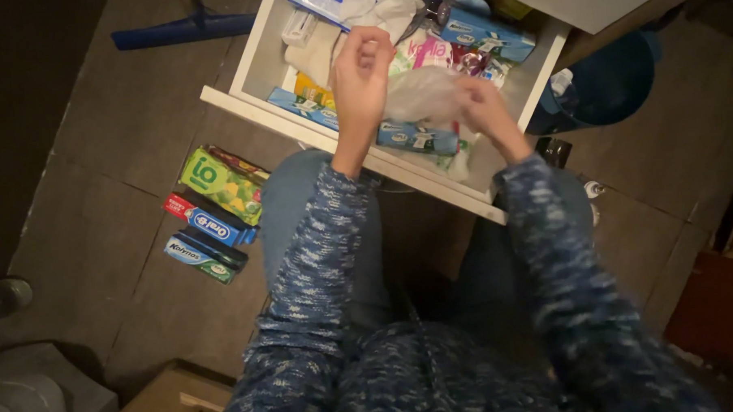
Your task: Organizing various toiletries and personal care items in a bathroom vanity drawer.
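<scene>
Probably home bathroom: toothpaste boxes point(209, 228), drawer point(252, 56)

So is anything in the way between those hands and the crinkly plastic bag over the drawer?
Nothing visible. The right hand already grips the clear plastic bag, and the left hand is raised right beside it, above the open white drawer full of boxes.

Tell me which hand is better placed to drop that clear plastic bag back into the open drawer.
Probably the right hand: it grips the crumpled clear plastic bag directly above the drawer. The left hand only pinches the bag's upper edge, fingers curled, so it would likely just release.
</scene>
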